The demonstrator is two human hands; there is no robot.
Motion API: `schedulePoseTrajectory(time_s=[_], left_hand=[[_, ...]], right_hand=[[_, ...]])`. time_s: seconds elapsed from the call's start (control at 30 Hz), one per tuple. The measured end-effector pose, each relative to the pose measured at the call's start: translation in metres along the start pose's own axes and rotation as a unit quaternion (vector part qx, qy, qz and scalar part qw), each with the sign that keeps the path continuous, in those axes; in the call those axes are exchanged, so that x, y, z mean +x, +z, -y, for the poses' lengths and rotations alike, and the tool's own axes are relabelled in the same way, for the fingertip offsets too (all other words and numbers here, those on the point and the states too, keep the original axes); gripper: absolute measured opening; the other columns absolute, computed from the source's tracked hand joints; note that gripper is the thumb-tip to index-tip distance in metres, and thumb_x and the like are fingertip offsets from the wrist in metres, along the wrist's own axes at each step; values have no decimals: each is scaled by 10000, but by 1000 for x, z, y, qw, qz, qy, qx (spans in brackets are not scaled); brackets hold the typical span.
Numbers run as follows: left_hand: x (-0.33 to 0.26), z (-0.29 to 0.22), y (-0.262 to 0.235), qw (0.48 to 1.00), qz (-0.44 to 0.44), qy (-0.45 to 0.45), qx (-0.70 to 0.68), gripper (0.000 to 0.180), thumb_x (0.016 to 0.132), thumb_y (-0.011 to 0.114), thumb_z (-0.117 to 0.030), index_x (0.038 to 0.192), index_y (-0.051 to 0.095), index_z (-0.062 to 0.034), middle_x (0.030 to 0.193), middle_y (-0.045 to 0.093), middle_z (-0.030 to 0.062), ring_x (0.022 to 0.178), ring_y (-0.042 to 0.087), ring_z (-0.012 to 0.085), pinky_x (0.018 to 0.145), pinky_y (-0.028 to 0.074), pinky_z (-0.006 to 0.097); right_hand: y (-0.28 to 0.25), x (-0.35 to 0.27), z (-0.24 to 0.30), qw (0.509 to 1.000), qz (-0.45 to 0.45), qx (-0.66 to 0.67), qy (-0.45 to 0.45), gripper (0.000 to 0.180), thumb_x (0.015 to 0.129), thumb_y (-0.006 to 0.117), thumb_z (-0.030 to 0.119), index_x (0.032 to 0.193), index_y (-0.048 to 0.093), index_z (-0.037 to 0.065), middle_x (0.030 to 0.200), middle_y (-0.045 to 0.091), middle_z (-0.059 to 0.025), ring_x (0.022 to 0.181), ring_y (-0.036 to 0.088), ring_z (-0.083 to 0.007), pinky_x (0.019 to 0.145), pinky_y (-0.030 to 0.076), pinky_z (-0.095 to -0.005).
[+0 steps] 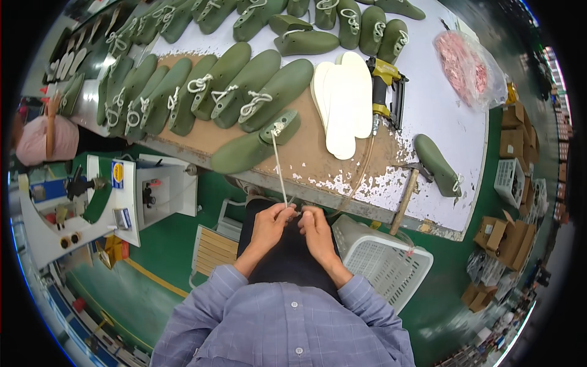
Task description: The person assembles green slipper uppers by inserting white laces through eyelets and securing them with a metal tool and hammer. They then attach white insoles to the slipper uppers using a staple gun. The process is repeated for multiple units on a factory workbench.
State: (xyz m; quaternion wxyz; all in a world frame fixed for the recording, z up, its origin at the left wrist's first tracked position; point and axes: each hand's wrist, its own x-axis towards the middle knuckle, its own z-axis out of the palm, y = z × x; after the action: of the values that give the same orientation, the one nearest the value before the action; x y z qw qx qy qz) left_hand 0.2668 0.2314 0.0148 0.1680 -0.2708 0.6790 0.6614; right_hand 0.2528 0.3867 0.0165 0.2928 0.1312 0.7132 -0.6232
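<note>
My left hand [269,224] and my right hand [318,230] meet just below the workbench's front edge, both pinching the end of a thin white cord [279,168]. The cord runs taut up to the top of a green shoe last [254,145] that lies on its side near the bench edge. Behind it lie several more green lasts [244,85] in a row, each with a knotted white cord. A stack of white insoles [342,101] lies to the right of the row.
A yellow and black nail gun [384,92] lies beside the insoles, with a hammer [406,192] and a lone green last [435,164] farther right. A white plastic basket [382,260] stands by my right knee. A white machine [122,196] stands left. A bag of pink pieces [468,67] rests at the far right.
</note>
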Motion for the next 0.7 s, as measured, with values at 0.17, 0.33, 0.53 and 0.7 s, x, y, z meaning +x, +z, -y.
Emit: schedulePoseTrajectory(time_s=[0.17,0.33,0.53,0.7], left_hand=[[-10,-6,23,977,-40,129,167,223,965,678,-160,1143,751,-46,932,702,169,847,696,341,740,530,398],[-7,11,29,982,-60,140,115,228,984,671,-156,1155,743,-25,905,699,96,767,666,198,696,527,323],[-3,22,35,997,-57,50,18,259,1017,662,-211,1158,732,-6,913,714,50,780,648,112,715,545,276],[-4,21,40,1000,3,28,12,238,1003,685,-194,1140,701,-1,903,712,42,780,648,96,700,542,260]], right_hand=[[-24,22,8,996,55,-24,-63,279,1095,534,253,1202,609,7,823,602,-14,709,559,-84,652,480,-244],[-26,39,-1,997,41,63,-26,182,1065,598,201,1123,557,33,826,623,-29,706,597,-95,642,516,-264],[-45,61,-16,997,29,54,-51,132,1041,601,126,1110,558,21,817,626,-48,686,611,-105,599,511,-264],[-42,64,-9,997,21,64,-45,145,1045,591,126,1136,554,20,826,631,-57,687,617,-109,613,514,-267]])
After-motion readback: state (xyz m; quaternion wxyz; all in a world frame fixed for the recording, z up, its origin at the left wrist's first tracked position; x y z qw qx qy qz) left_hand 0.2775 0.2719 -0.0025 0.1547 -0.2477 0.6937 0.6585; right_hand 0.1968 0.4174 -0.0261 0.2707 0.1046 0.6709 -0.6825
